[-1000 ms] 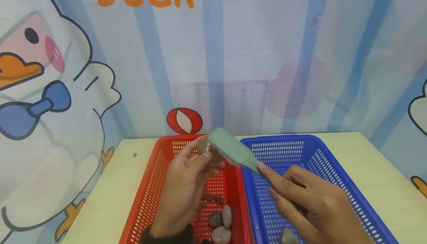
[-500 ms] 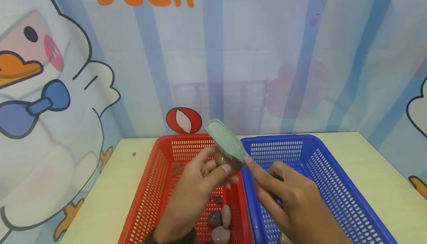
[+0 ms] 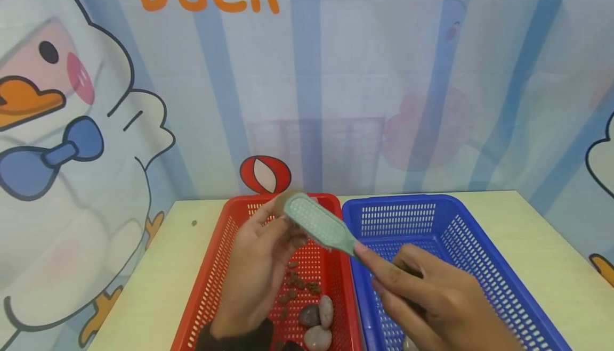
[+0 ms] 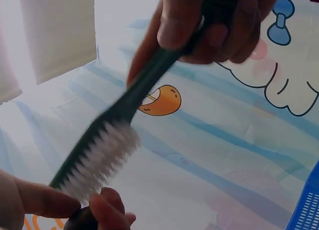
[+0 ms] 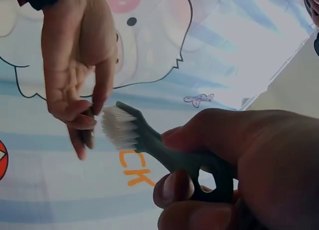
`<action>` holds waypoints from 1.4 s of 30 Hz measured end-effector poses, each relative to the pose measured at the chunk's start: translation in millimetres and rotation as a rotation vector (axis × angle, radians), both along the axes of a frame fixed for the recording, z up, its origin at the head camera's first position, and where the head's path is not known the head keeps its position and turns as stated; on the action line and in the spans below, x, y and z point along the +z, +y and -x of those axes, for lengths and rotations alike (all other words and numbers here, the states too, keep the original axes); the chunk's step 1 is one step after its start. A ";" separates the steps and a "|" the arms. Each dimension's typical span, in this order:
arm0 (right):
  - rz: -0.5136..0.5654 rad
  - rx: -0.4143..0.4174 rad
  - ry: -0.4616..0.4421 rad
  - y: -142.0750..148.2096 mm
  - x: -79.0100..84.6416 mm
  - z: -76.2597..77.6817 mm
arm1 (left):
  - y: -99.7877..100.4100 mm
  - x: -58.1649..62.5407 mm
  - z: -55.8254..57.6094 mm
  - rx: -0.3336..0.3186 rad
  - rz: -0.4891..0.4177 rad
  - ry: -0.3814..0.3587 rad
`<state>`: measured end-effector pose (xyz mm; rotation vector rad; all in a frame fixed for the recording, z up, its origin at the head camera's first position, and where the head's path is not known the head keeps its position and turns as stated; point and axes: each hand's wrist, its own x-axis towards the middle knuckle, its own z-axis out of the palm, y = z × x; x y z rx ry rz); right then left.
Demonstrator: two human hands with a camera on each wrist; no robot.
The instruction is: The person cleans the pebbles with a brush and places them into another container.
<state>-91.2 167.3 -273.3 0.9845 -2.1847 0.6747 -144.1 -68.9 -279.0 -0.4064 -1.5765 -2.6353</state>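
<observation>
My left hand (image 3: 256, 268) pinches a smooth brown stone (image 3: 283, 203) above the red basket. My right hand (image 3: 431, 298) grips a green scrubbing brush (image 3: 318, 222) by its handle, the index finger laid along it. From the head, the brush head overlaps the stone and hides part of it. White bristles (image 4: 107, 152) face the stone in the left wrist view, close to the fingertips. In the right wrist view a thin gap shows between the bristles and the stone (image 5: 88, 135).
The red basket (image 3: 211, 266) holds several grey stones (image 3: 318, 337) and brown crumbs (image 3: 295, 280). Beside it stands a blue basket (image 3: 484, 250), a stone (image 3: 409, 344) partly visible inside. A small speck (image 3: 194, 223) lies on the pale table (image 3: 158, 266). A printed curtain (image 3: 345, 74) hangs behind.
Both hands, with stone and brush, shifted right, then back left. The brush head slid along the stone and now sits lower than half a second ago.
</observation>
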 end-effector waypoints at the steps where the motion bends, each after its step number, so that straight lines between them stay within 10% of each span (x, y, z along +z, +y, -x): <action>1: -0.010 0.007 0.000 -1.6 -1.0 1.0 | -0.1 0.6 -0.7 -0.009 0.016 0.001; 12: 0.036 -0.118 0.044 -16.4 -6.8 18.3 | 8.2 3.5 -6.7 -0.086 0.287 0.000; 17: 0.094 -0.159 0.036 -8.6 -2.6 19.0 | 7.1 0.0 -4.1 -0.094 0.229 0.006; 25: 0.041 0.018 0.010 -5.5 0.0 5.1 | -4.2 -1.1 0.9 0.000 0.041 -0.020; 36: 0.038 -0.088 0.044 -12.0 -5.5 18.6 | 6.9 0.7 -4.6 -0.102 0.287 0.032; 42: 0.088 -0.208 -0.023 -1.9 2.4 15.6 | 8.1 -1.1 -3.3 -0.099 0.243 0.017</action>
